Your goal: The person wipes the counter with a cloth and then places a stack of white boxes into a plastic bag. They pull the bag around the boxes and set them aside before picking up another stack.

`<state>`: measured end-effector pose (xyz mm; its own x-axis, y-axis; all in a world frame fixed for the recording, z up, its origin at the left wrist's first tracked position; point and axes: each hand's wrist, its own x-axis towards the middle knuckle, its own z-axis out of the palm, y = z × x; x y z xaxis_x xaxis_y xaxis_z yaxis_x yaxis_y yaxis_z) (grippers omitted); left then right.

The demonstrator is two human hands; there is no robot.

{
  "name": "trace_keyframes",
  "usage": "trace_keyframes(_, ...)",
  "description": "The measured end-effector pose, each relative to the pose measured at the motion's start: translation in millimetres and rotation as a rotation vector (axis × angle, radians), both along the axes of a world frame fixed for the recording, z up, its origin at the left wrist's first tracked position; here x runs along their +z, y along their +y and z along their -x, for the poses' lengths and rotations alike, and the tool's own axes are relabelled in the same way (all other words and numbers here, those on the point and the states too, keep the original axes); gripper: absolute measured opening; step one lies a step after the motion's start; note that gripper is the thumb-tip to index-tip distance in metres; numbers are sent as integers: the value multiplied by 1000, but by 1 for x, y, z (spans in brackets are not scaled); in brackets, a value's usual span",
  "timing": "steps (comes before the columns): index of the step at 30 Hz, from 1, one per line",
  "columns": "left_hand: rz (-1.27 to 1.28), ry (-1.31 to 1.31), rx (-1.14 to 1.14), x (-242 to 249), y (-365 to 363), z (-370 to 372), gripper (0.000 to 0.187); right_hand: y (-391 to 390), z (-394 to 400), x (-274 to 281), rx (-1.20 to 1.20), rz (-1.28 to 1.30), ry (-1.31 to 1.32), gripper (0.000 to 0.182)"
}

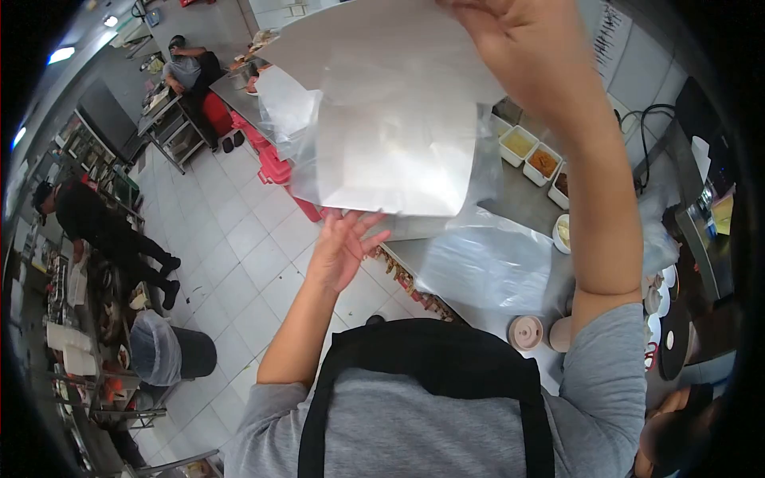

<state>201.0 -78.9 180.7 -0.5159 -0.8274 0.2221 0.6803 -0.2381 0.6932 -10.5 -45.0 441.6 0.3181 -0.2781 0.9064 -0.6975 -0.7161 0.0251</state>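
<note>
A white, glossy, creased sheet fills the upper middle of the view, with a folded lower part and a curved upper flap. My right hand is raised high, fingers closed on the upper edge of this sheet near the top of the view. Below its lower left edge is my left hand, palm turned up, fingers spread and fingertips right at the edge. Clear plastic shows around both sides of the sheet. To the lower right, a flat stack of clear plastic bags lies on the metal counter.
White tubs of food line the counter's right side, near a pink round container. A pink-red crate stands at the left edge. One person works far left, another sits at the back. A lined bin stands on the tiled floor.
</note>
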Motion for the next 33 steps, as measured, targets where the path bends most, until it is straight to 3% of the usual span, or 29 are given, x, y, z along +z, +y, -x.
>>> trace_keyframes(4, 21, 27, -34, 11, -1, -36, 67, 20, -15, 12, 141, -129, 18, 20)
trace_keyframes(6, 35, -74, 179, 19, -2, -49, 64, -2, -21, 11, 197, -162, 82, 22)
trace_keyframes(8, 30, -111, 320, 29, -4, -55, 57, -23, -33, 5, 261, -110, 155, 26)
trace_keyframes(9, -17, -125, 269, 37, -6, -60, 56, -28, -43, 2, 302, -57, 181, 29)
trace_keyframes(11, -112, -154, 166, 52, -15, -77, 53, -38, -61, -9, 301, 108, 170, 27)
trace_keyframes(13, -163, -176, 266, 51, -35, -93, 54, -44, -76, -30, 212, 336, 96, 17)
trace_keyframes(15, -176, -151, 300, 47, -56, -115, 58, -28, -81, -78, 421, -313, 243, 21)
trace_keyframes(17, -200, -167, 375, 53, -69, -127, 57, -36, -88, -131, 521, -1071, 656, 19)
trace_keyframes(19, -219, -224, 442, 59, -78, -138, 58, -50, -90, -177, 655, -1456, 314, 32)
trace_keyframes(21, -194, -273, 468, 62, -86, -144, 62, -81, -102, -194, 819, -1559, -357, 48)
trace_keyframes(23, -130, -336, 461, 60, -97, -154, 65, -117, -105, -189, 886, -1593, -745, 68)
trace_keyframes(25, -86, -384, 492, 57, -116, -167, 68, -153, -106, -163, 883, -1515, -949, 83)
trace_keyframes(26, -63, -406, 506, 55, -128, -173, 69, -168, -111, -152, 871, -1406, -1103, 83)
trace_keyframes(28, -6, -532, 613, 52, -163, -193, 68, -201, -116, -138, 794, -1233, -1086, 60)
trace_keyframes(31, 111, -554, 693, 79, -205, -190, 64, -235, -111, -103, 540, -1164, -742, 44)
trace_keyframes(33, 137, -269, 676, 113, -229, -174, 29, -260, -108, -88, 285, -1011, -571, 42)
